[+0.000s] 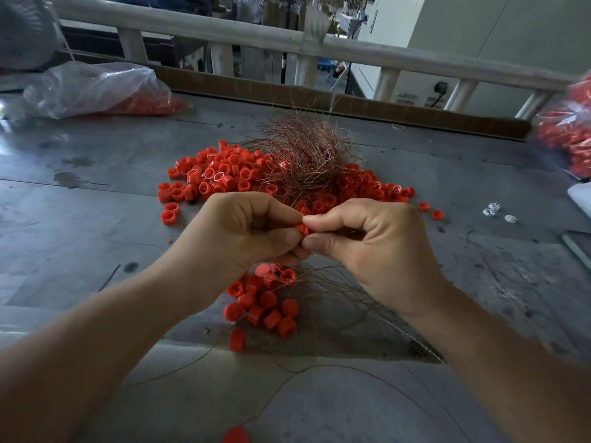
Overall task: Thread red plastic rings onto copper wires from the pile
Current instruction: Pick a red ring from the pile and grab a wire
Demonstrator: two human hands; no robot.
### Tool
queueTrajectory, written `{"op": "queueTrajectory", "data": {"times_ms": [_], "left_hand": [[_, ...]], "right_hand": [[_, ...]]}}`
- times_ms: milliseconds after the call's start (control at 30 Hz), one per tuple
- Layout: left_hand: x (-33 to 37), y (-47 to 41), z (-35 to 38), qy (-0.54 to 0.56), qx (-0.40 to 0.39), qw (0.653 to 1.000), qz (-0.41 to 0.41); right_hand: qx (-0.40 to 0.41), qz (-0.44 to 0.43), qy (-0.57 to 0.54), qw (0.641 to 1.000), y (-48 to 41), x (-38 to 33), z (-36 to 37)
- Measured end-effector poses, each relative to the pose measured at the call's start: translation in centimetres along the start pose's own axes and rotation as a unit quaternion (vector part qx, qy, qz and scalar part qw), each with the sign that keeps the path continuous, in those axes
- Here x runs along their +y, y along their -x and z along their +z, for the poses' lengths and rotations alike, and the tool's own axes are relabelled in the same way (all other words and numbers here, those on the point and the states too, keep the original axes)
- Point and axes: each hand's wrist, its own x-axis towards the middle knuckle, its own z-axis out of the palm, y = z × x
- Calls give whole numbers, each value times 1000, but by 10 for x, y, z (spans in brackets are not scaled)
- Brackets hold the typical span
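Red plastic fills the middle of the grey metal table (80, 225): a loose pile of rings (220, 174) with a tangled bundle of copper wires (307, 148) lying on its right half, so both supplies sit within one reach. Just nearer the person than the pile, both hands meet above the table. The left hand (246, 231) has its fingers curled, thumb and forefinger pinching a single red ring (302, 230) and turning it sideways toward the other hand. The right hand (371, 241) is curled too, its thumb and forefinger tips closed narrowly right against that ring. It seems to be pinching the end of a copper wire, though the strand is too fine to make out at the fingertips. Steadying the ring in one hand and feeding with the other looks like the threading step itself, under way for this ring.

Nearer again than the pile, below the hands, lies a smaller cluster of rings (265, 302) with thin strands (351, 295) trailing off to the right. These are likely the finished ones, set apart so they do not mix with the unthreaded stock. Far left of the pile a clear plastic bag (92, 87) holds more red rings, and far right of it a second bag (566, 135) does the same. A few small white clips (495, 212) lie to the pile's right
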Motion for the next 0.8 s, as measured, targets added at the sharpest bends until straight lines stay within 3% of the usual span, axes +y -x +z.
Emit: {"op": "queueTrajectory", "data": {"times_ms": [167,800], "left_hand": [[-1,2,-1,15,-11,1000,-7],[3,2,-2,63,-50,996,-49]], "right_hand": [[16,-72,48,996,1,1,2],[-18,-58,-16,998,-4,5,-5]]}}
